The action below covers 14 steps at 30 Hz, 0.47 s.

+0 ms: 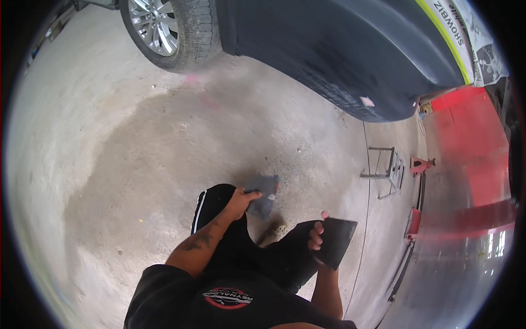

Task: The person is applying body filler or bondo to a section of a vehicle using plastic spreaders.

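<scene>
My left hand (236, 204) pinches a grey, worn rectangular sheet (262, 203) that looks like sandpaper, thumb on top, above my left knee. A small pale patch and a reddish edge show on its right side. In my right hand (316, 236) is a darker, nearly black sheet (338, 240) of similar kind, which looks smooth and flat. Its fingers curl around the left edge, and the rest of the hand is hidden behind it. The two sheets are apart, and both hands are away from the car (323, 49).
Ahead is the car's dull dark grey lower body, with a wheel (159, 33) at upper left. Printed plastic masking (466, 38) covers its upper right. A metal step stool (390, 171) and a red jack stand (421, 165) stand right, before a red and silver surface (471, 148).
</scene>
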Motion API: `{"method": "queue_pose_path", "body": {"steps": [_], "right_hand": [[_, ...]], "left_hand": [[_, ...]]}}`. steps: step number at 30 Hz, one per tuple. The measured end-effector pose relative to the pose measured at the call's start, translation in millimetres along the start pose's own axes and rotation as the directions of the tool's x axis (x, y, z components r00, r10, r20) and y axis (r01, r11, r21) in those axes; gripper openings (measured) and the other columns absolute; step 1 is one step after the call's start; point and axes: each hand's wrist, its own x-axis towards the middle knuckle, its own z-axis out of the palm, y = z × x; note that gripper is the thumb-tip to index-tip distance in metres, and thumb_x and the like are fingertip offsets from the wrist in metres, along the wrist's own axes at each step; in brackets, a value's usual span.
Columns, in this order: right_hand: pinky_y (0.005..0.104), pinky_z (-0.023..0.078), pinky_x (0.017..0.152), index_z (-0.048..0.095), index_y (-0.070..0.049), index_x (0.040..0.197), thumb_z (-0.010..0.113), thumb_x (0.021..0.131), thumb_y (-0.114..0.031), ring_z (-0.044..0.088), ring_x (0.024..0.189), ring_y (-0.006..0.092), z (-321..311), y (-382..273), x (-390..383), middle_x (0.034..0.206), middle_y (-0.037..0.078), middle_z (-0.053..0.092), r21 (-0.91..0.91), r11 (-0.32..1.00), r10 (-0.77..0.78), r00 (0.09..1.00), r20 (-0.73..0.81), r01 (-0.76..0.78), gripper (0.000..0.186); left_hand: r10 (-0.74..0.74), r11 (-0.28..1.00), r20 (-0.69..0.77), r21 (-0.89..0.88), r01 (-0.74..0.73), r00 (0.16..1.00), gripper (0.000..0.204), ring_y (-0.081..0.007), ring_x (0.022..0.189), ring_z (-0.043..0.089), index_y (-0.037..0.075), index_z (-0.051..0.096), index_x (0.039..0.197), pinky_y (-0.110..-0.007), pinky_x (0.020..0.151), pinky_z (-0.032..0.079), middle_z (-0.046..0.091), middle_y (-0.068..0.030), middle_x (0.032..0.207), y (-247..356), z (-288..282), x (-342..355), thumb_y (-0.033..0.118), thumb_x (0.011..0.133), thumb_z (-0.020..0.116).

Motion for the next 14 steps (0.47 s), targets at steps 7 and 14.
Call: {"method": "queue_pose_path", "body": {"steps": [7, 14], "right_hand": [[0.0290, 0.041, 0.058, 0.047, -0.011, 0.141, 0.040, 0.103, -0.033, 0.045, 0.069, 0.0174, -23.4, -17.4, 61.7, 0.090, 0.005, 0.052, -0.067, 0.989, -0.132, 0.991, 0.021, 0.133, 0.044], [0.0343, 0.039, 0.052, 0.047, -0.013, 0.138, 0.038, 0.097, -0.066, 0.048, 0.060, 0.0203, 25.8, 8.6, 156.1, 0.081, 0.007, 0.056, -0.206, 0.960, 0.183, 0.982, -0.044, -0.188, 0.068]], "left_hand": [[-0.092, 0.966, -0.042, -0.248, 0.079, 0.995, 0.030, -0.0216, 0.082, 0.069, -0.005, 0.064, 0.105, -0.035, 0.074, 0.056, 0.069, -0.0110, 0.096, 21.9, 0.7, -1.8, 0.015, 0.085, 0.071], [-0.051, 0.864, -0.296, -0.492, -0.107, 0.954, 0.062, -0.0275, 0.112, 0.062, -0.002, 0.050, 0.130, -0.046, 0.095, 0.051, 0.063, -0.0160, 0.120, 75.6, 21.9, -74.7, 0.022, 0.081, 0.078]]}}
